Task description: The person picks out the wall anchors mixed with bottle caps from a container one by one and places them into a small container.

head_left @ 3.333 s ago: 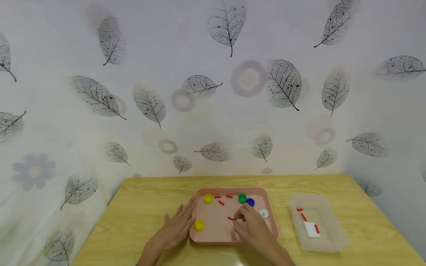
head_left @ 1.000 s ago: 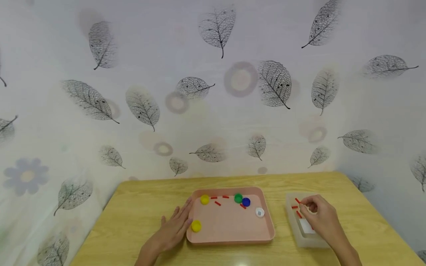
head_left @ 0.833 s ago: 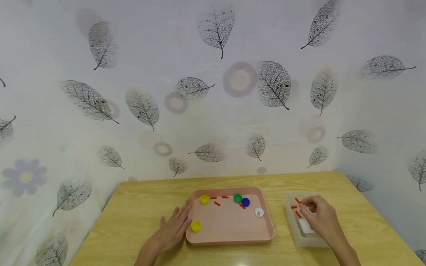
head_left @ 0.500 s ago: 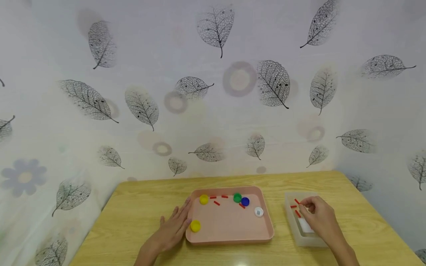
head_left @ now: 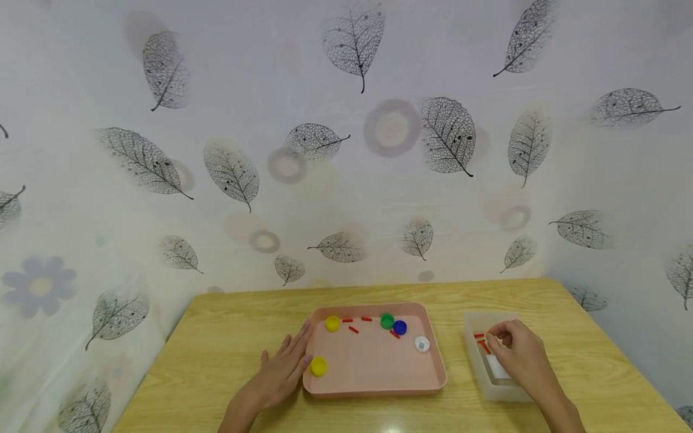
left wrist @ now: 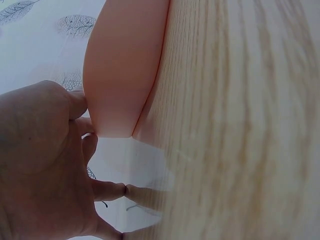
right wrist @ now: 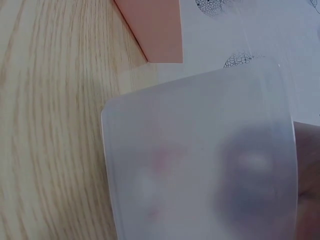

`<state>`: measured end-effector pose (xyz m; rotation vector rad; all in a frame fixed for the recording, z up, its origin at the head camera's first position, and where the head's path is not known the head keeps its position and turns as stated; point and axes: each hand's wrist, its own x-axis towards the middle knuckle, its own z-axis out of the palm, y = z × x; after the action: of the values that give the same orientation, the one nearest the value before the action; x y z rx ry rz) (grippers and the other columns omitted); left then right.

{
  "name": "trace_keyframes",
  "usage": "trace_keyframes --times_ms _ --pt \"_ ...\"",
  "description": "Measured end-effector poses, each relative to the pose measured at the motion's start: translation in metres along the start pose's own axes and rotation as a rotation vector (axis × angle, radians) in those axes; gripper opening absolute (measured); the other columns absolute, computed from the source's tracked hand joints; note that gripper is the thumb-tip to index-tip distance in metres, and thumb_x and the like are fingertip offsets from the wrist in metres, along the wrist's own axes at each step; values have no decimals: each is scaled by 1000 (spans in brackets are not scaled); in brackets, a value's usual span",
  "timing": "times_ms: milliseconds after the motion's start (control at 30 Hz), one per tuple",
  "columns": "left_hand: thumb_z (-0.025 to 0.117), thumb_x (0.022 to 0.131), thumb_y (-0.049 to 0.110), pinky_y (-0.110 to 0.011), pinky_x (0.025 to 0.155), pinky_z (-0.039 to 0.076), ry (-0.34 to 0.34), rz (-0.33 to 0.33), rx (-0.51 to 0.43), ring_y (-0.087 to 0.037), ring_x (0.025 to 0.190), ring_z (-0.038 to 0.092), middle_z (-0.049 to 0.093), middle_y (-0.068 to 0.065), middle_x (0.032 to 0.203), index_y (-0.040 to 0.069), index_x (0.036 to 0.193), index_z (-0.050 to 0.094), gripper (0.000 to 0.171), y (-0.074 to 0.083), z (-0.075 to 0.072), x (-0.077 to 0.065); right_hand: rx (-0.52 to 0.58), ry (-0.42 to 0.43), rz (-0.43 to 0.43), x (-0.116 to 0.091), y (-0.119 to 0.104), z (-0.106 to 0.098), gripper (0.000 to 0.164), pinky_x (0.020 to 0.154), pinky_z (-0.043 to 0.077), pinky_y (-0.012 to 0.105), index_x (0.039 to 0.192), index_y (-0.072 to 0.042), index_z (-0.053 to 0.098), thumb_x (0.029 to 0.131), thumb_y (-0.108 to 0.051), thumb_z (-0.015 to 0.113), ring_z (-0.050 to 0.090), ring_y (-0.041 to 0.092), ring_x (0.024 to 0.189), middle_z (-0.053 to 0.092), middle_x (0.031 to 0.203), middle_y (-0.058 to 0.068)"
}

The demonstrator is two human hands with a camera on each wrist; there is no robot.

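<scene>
My left hand [head_left: 277, 376] rests with extended fingers against the left side of a pink tray [head_left: 373, 391]; the left wrist view shows fingertips touching the tray wall [left wrist: 122, 65]. Inside the tray lie two yellow bottle caps [head_left: 332, 323], a green cap [head_left: 387, 320], a blue cap [head_left: 400, 327], a white cap [head_left: 421, 344] and several short red sticks [head_left: 354, 329]. My right hand [head_left: 521, 355] hovers over a translucent plastic box [head_left: 506, 394], fingers curled, no stick visible between the fingertips. Red sticks [head_left: 485, 347] lie in the box beside a white square [head_left: 497, 367], partly hidden.
Both containers stand on a wood-grain table [head_left: 243, 325], with a strip of tabletop between them. A leaf-patterned wall covering [head_left: 335, 192] rises behind the table. In the right wrist view, the box wall [right wrist: 190, 150] blurs the hand behind it.
My right hand moved from the tray to the box, leaving a red stick beside the blue cap. The stick it pinched over the box has dropped among the others. The left hand stays against the tray.
</scene>
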<state>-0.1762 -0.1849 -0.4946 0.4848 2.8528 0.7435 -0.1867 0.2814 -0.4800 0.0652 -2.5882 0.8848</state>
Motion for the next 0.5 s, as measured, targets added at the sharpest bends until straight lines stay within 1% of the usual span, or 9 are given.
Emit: trace_keyframes --times_ms 333,500 --pt "25 103 45 -81 92 3 15 -7 -9 -40 139 20 6 13 158 29 153 8 55 2 4 -5 -3 5 -26 1 0 -3 5 55 43 23 78 -8 65 81 -5 66 48 6 65 57 74 -2" --pt "25 102 49 -80 93 2 14 -39 -34 -38 140 18 6 15 157 33 153 8 56 5 5 -6 0 -6 -35 1 -1 -8 5 56 43 24 80 -9 66 83 -6 65 48 8 67 58 76 -2"
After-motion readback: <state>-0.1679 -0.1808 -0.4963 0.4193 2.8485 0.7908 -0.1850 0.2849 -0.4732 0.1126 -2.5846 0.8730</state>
